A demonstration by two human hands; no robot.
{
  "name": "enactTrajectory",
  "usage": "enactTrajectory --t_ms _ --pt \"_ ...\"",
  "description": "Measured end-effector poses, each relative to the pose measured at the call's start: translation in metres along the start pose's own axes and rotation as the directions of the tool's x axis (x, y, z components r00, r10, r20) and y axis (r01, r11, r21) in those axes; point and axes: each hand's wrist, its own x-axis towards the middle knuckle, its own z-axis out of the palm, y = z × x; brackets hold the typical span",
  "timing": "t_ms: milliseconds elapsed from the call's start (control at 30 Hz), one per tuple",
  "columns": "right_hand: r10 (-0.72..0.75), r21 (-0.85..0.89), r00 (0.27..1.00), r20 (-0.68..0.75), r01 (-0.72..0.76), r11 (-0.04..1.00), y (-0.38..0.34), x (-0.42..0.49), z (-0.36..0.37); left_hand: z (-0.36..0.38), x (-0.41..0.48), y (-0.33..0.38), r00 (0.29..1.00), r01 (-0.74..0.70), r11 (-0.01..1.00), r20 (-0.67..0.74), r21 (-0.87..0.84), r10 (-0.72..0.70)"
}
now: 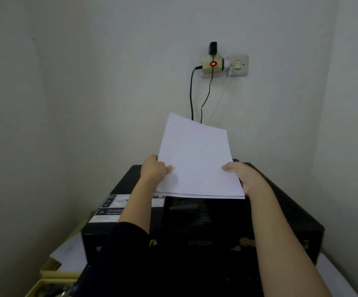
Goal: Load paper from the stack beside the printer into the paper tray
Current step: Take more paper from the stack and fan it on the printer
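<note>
A thin sheaf of white paper [197,159] is held above the far part of the black printer [203,232], tilted up toward the wall. Its near edge shows several sheets, slightly fanned. The left hand [153,169] is clenched on the left edge, thumb on top; the right hand [245,176] grasps the right edge likewise. The paper tray cannot be made out. More paper [71,254] is seen left of the printer, partly hidden by the sleeve [113,258].
</note>
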Motion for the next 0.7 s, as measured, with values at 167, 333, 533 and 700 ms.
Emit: enactTrajectory --t_ms 167,333,533,700 --pt "-0.072 -0.157 0.997 -0.038 0.065 0.986 -0.005 0.012 0.071 -0.048 0.016 -0.032 0.991 -0.1 0.994 -0.091 -0.041 0.096" --pt "-0.394 -0.14 0.894 -0.212 0.371 0.918 -0.005 0.012 0.131 -0.071 0.033 -0.05 0.964 -0.208 0.976 -0.186 -0.07 0.192" --pt "-0.541 -0.175 0.788 -0.294 0.512 0.841 0.007 0.015 0.168 -0.074 0.04 -0.074 0.932 -0.28 0.945 -0.283 -0.171 0.225" --pt "-0.554 -0.176 0.793 -0.253 0.526 0.832 0.037 0.02 0.176 -0.062 0.04 -0.098 0.944 -0.277 0.93 -0.251 -0.242 0.216"
